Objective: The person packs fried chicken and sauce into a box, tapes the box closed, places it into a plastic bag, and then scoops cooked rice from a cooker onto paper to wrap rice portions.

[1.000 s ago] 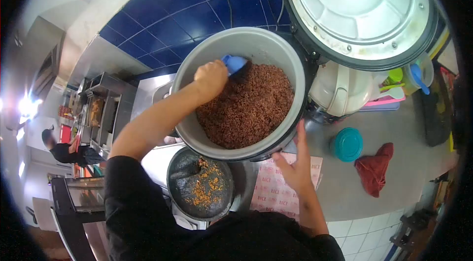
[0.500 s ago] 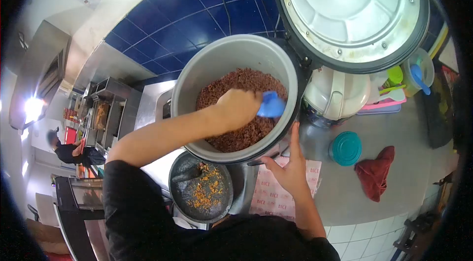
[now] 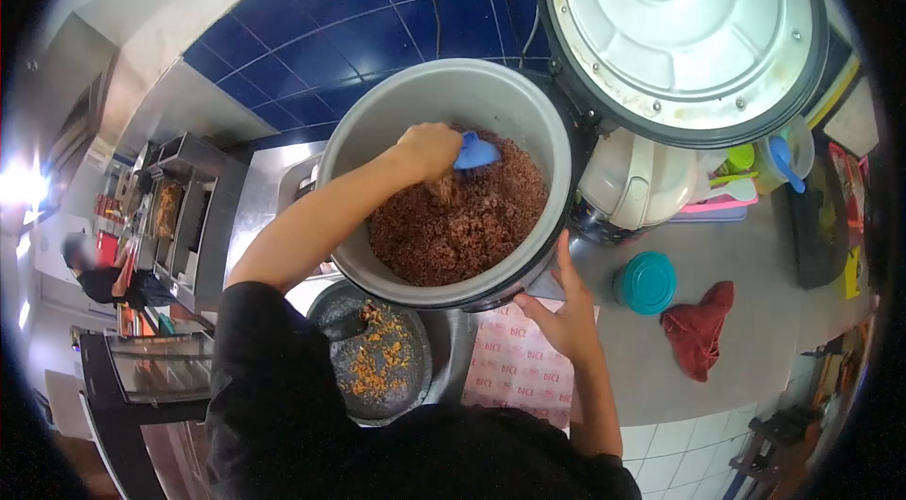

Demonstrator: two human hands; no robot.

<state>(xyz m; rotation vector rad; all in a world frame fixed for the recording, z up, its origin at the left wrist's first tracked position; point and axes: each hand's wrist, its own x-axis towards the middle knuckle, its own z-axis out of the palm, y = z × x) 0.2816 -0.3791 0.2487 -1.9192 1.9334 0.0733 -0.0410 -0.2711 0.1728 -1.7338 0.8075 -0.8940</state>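
Observation:
My left hand (image 3: 431, 150) is inside the large rice cooker pot (image 3: 351, 141), closed on a blue rice paddle (image 3: 477, 152). The paddle's blade is at the far side of the reddish-brown rice (image 3: 444, 236), and its handle is mostly hidden in my fingers. Some rice below my hand is blurred by motion. Against the cooker's near right outer wall rests my right hand (image 3: 564, 311), thumb and fingers spread apart. The cooker's lid (image 3: 684, 38) stands raised at the back right.
A stone mortar (image 3: 377, 377) with orange-brown bits sits below the pot, beside printed paper (image 3: 519, 358). Rightward are a white-lidded appliance (image 3: 618, 181), a teal-lidded container (image 3: 646, 283) and a red cloth (image 3: 698, 330). Another person (image 3: 99, 278) stands far left.
My left hand and the paddle have moved left and toward the pot's far side, and the rice surface is more broken up. My right hand stays against the cooker.

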